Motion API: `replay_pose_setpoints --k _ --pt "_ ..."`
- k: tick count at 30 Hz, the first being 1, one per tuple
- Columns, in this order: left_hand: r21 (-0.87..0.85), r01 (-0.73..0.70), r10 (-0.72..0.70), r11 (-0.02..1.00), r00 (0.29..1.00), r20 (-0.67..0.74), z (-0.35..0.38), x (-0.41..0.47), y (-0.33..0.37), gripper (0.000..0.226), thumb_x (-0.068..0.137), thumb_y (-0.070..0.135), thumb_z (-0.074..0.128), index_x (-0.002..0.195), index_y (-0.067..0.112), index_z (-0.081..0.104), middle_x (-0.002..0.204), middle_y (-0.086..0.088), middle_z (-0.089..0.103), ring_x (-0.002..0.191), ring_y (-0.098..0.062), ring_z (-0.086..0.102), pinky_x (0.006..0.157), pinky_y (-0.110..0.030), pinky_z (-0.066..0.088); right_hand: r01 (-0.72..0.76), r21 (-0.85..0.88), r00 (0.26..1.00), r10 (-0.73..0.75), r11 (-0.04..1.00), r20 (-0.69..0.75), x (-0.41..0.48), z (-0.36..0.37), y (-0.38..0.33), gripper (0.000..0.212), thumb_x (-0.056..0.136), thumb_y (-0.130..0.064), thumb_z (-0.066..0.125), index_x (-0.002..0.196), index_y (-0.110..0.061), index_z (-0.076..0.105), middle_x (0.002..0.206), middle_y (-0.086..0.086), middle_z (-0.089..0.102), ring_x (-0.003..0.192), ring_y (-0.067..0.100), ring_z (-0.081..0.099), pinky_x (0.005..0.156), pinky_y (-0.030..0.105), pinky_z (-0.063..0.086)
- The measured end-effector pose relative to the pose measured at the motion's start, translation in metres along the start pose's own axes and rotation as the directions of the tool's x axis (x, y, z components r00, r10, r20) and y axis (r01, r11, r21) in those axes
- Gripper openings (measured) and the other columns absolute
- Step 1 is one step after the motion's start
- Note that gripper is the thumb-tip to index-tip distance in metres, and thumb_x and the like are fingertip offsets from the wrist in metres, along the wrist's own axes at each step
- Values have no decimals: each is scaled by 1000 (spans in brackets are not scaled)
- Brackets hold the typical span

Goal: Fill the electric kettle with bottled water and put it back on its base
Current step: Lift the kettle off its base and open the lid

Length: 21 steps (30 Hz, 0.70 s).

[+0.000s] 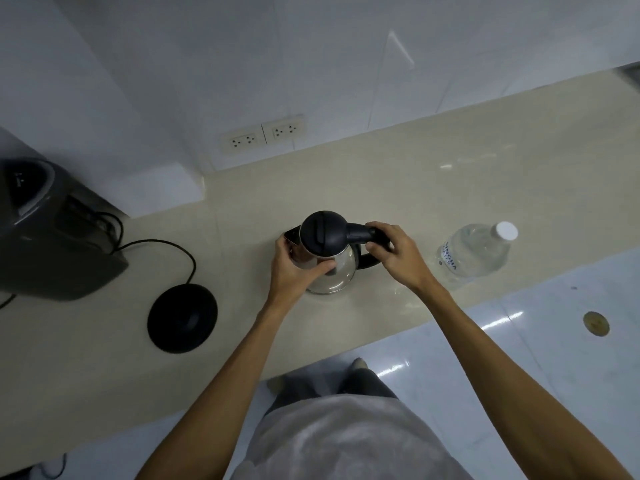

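A: Right hand (394, 252) wrapped round the black handle of the electric kettle (327, 252); left hand (298, 266) cupping its steel body. Kettle on counter (433, 174), lid shut.

B: Handling?

A: Likely light now, slick steel; handle's safest. Base (182, 317) well left, cord trailing; capped water bottle (476, 251) right. Path clear.

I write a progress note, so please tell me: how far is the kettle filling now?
Done: the kettle is off its base and stands on the counter. In hand: the left hand holds its body, the right hand its handle; the lid looks closed. Left: the water bottle is capped and untouched, so opening, pouring and returning the kettle remain.
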<state>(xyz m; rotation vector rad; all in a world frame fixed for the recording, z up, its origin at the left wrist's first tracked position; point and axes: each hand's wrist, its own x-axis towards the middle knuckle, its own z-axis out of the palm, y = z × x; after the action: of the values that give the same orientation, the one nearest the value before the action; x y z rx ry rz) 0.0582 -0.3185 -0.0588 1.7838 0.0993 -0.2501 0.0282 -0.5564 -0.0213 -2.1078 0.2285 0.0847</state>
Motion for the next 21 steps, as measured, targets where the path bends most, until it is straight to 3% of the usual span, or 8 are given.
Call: replay_pose_setpoints --k 4,6,10,13,15,21 --pt "9 14 -14 1000 1000 -7 2 -2 -3 98 55 39 100 137 27 48 129 17 65 114 6 63 97 -23 52 108 -144 976 -133 984 -175 6 12 -30 48 95 -37 64 137 -15 60 134 7 65 124 22 57 110 43 43" --pt "17 28 -28 999 1000 -9 2 -2 -4 93 59 33 101 135 28 49 123 20 66 107 13 62 90 -17 50 198 -216 958 -236 956 -165 13 29 -55 53 94 -42 64 138 -11 60 134 10 66 127 27 58 110 43 44" --pt "30 21 -22 999 999 29 1 -3 -4 100 59 38 101 142 27 46 124 21 66 114 8 62 87 -11 52 275 -431 943 -329 859 -55 29 70 -82 52 96 -35 62 133 1 61 131 20 67 120 37 63 101 47 51" --pt "36 18 -19 999 999 29 0 -2 -6 94 63 33 101 141 25 48 120 18 67 110 5 64 84 -10 51 264 -531 920 -376 805 -112 34 86 -80 33 93 -20 61 114 5 69 112 20 73 102 39 70 88 48 57" --pt "41 4 -5 999 1000 26 -1 -2 -7 92 61 35 100 137 25 50 117 16 69 103 6 66 81 -10 50 261 -581 904 -406 771 -133 35 87 -78 31 92 -14 56 112 4 71 109 17 75 98 35 71 85 45 58" --pt "46 -20 19 999 999 33 -2 1 -12 89 61 36 100 135 30 51 119 13 71 107 1 67 84 -13 53 302 -582 900 -427 755 -88 37 90 -78 38 88 -6 43 113 7 69 105 19 73 91 39 68 85 47 55"
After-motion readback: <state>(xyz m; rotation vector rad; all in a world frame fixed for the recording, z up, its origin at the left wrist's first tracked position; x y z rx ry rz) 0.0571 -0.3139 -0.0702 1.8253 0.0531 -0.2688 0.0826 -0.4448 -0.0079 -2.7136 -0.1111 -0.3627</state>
